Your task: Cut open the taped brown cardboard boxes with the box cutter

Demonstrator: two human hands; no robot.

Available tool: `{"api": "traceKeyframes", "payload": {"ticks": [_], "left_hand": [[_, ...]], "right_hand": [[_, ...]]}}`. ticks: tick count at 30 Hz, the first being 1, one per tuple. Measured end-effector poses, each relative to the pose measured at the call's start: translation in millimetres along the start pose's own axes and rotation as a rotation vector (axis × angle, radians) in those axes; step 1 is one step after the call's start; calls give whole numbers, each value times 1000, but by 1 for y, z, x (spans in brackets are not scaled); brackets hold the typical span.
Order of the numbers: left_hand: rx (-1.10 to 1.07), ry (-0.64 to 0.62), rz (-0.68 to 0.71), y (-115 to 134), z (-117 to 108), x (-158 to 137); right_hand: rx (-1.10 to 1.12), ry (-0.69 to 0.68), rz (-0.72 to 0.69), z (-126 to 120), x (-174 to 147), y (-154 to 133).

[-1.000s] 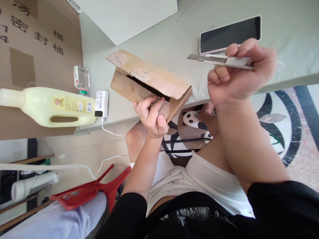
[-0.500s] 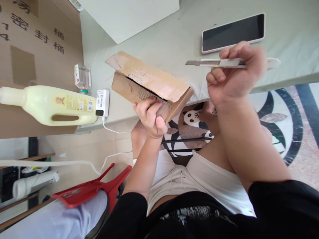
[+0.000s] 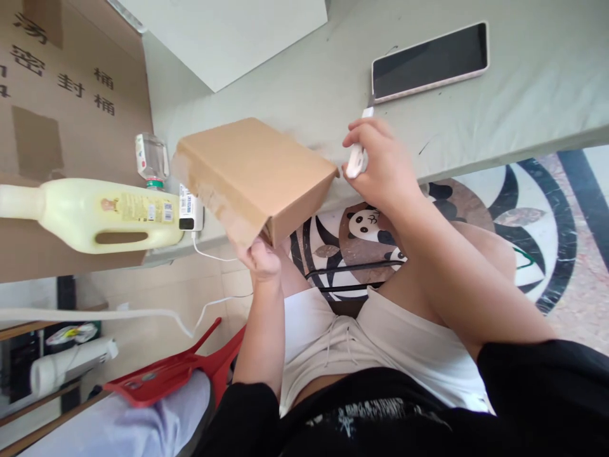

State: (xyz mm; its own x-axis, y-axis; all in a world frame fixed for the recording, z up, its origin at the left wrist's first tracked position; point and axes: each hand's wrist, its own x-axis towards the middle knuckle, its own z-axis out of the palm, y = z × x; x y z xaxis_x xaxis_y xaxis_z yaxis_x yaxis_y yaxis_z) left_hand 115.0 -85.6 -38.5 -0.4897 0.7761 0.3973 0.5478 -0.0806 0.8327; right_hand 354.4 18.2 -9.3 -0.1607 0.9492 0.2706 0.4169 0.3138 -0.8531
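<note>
A small brown cardboard box is tilted over the table's front edge, its broad plain face turned up. My left hand grips the box at its lower near corner; part of the fingers is hidden behind the cardboard. Just right of the box, my right hand is closed around a white utility knife. The knife's blade is out and points away from me, close to the near left corner of a phone that lies on the table.
On the left lie a yellow jug-like bottle, a small clear bottle and a white power bank with a cable. Behind them stands a large carton. A white board-like object is at the back. A red chair is lower left.
The box has been turned over, so its flap side no longer faces up, and it has shifted left. My right hand moved left and lower, swinging the knife from sideways to pointing away.
</note>
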Motion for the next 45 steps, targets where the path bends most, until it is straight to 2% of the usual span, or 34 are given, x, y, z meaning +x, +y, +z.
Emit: {"api": "traceKeyframes", "payload": {"ticks": [3, 6, 10, 15, 17, 20, 23, 25, 27, 30, 32, 35, 38, 40, 42, 45], "left_hand": [[-115, 157, 7, 0, -2, -1], [-114, 85, -46, -7, -11, -5], [-83, -63, -209, -26, -27, -14], [-104, -92, -291, -40, -33, -17], [-123, -103, -298, -39, -33, -14], [-158, -138, -307, -32, -36, -6], [-206, -254, -291, -24, -40, 2], [-226, -339, -283, -22, -42, 8], [-214, -353, -308, -24, -42, 11], [-175, -272, -376, -28, -38, 14], [-168, -221, -372, -28, -34, 16], [-175, -151, -265, -22, -29, 18], [-163, -67, -152, -18, -27, 22], [-139, 0, -127, -19, -29, 24], [-133, 53, -137, -21, -33, 25], [-189, 95, -175, -23, -40, 23]], "right_hand": [[-160, -200, 114, 11, 2, 13], [-233, -330, 85, 20, 1, 18], [-329, -408, 57, 25, -3, 11], [-320, -524, 23, 25, -6, 1], [-277, -520, -16, 25, -4, 0], [-203, -470, -164, 24, -2, -1], [-169, -437, -290, 21, -2, -4], [-161, -421, -311, 19, -4, -5], [-146, -407, -309, 18, -5, -6], [-102, -411, -296, 18, -6, -4], [-80, -435, -272, 18, -6, -5], [-100, -442, -170, 19, -5, -7], [-119, -365, -81, 21, -4, -9], [-93, -310, -54, 22, -4, -8], [-17, -273, -30, 23, -4, -7], [217, -217, -3, 22, -4, -8]]}}
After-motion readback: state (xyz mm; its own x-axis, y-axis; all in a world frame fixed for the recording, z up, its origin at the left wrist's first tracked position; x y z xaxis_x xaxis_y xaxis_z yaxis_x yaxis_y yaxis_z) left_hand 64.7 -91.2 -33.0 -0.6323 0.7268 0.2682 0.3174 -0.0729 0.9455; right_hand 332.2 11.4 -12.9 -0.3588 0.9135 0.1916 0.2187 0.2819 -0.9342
